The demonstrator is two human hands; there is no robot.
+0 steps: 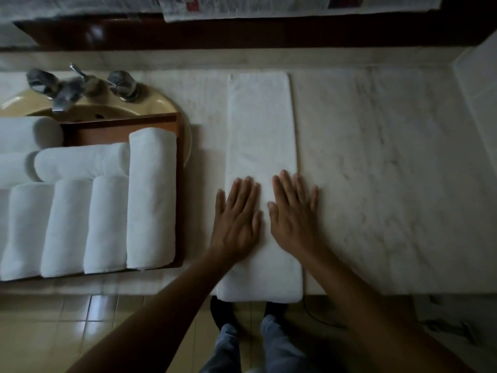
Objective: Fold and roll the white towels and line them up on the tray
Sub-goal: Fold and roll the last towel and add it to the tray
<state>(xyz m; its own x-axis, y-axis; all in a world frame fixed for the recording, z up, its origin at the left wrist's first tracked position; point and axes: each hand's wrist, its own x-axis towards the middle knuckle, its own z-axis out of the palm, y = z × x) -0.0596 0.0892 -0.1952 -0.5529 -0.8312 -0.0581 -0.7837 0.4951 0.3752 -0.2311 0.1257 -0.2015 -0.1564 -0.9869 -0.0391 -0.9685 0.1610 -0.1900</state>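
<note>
Head view, looking straight down. The marble counter fills most of the shot. On its left, the wooden tray sits over the beige sink. It's pretty full already with rolled towels: a row of them side by side along the front, and a couple more lying crosswise behind.

Just right of the tray, not touching it, is the one being worked on. This folded towel is laid out as a long narrow strip running away from the person, and its near end reaches the counter's front edge.

The left hand and right hand lie flat on the near part of the strip, side by side. The fingers are straight and spread, palms down, so they're pressing and not gripping anything.

My read is that the folding on this one is done and this is the smooth-it-flat bit right before rolling. I'd say the next move is to tuck up the near end with both sets of fingers and roll it away evenly. Keep the pressure the same on both sides so it doesn't cone out. After that it needs a slot on the tray, and there isn't much room left.
</note>
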